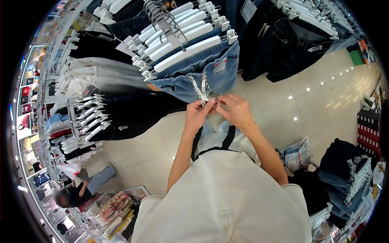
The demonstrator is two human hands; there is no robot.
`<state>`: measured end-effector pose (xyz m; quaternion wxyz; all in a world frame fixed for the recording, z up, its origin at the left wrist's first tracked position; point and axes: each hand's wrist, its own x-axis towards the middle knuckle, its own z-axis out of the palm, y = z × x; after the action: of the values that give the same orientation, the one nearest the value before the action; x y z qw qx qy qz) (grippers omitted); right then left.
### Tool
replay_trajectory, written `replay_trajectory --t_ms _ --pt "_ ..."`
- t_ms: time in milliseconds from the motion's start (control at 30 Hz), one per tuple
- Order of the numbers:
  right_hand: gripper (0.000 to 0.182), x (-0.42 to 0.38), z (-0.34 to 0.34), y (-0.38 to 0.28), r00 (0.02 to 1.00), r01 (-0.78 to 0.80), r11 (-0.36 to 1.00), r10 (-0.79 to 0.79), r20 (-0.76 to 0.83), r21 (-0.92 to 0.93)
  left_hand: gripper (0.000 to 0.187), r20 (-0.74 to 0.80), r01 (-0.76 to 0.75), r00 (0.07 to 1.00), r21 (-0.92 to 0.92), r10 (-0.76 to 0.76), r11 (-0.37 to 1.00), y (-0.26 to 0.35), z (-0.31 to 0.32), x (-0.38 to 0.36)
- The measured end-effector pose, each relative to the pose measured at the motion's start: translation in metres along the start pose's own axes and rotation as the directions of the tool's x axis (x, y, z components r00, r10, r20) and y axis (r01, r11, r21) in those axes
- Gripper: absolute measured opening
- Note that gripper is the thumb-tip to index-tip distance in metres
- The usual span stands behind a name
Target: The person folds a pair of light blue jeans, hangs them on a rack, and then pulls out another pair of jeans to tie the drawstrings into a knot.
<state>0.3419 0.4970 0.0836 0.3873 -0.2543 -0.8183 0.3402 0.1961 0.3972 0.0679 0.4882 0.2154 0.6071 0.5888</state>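
Blue denim elastic-waist garment hangs from a white hanger at the front of a packed rack. A patterned drawstring comes down from its waistband, and a small white and red tag sits on the denim. My left hand pinches the drawstring near its lower end. Right beside it, my right hand has thumb and forefinger pressed together near the string; the small thing between those fingertips is too small to make out. Both hands are close together below the waistband.
Black garments and white ones hang at the left, dark ones at the upper right. Folded jeans and a plastic-wrapped bundle are at the right. Another person stands at the lower left. Tiled floor lies below.
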Motion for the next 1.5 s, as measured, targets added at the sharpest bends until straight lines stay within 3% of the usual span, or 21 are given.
replay_trajectory --t_ms 200,433,700,933,1100,1500 --pt "0.016 0.001 -0.003 -0.003 0.972 -0.236 0.959 0.23 0.056 0.155 0.021 0.036 -0.001 0.999 0.023 0.0 1.0 -0.001 0.0 0.0" --pt "0.017 -0.004 0.0 0.005 0.944 -0.329 0.914 0.317 0.086 0.237 0.023 -0.047 0.009 0.999 -0.025 -0.01 1.0 -0.001 0.006 0.001" --pt "0.017 -0.017 0.014 -0.006 0.854 -0.503 0.812 0.519 0.028 0.296 0.023 -0.095 0.006 0.995 -0.072 -0.013 0.997 0.0 0.009 0.001" --pt "0.017 -0.018 0.014 -0.003 0.897 -0.424 0.862 0.443 -0.004 0.277 0.022 -0.08 -0.001 0.997 -0.096 -0.007 0.995 -0.001 0.011 -0.001" --pt "0.017 -0.01 0.003 -0.01 0.959 -0.284 0.955 0.284 0.02 0.087 0.022 -0.084 -0.021 0.996 -0.044 0.018 0.999 0.0 0.012 -0.002" --pt "0.017 -0.006 0.003 -0.011 0.932 -0.362 0.919 0.357 0.06 0.156 0.019 -0.076 -0.048 0.996 -0.041 0.045 0.998 0.001 0.014 -0.002"
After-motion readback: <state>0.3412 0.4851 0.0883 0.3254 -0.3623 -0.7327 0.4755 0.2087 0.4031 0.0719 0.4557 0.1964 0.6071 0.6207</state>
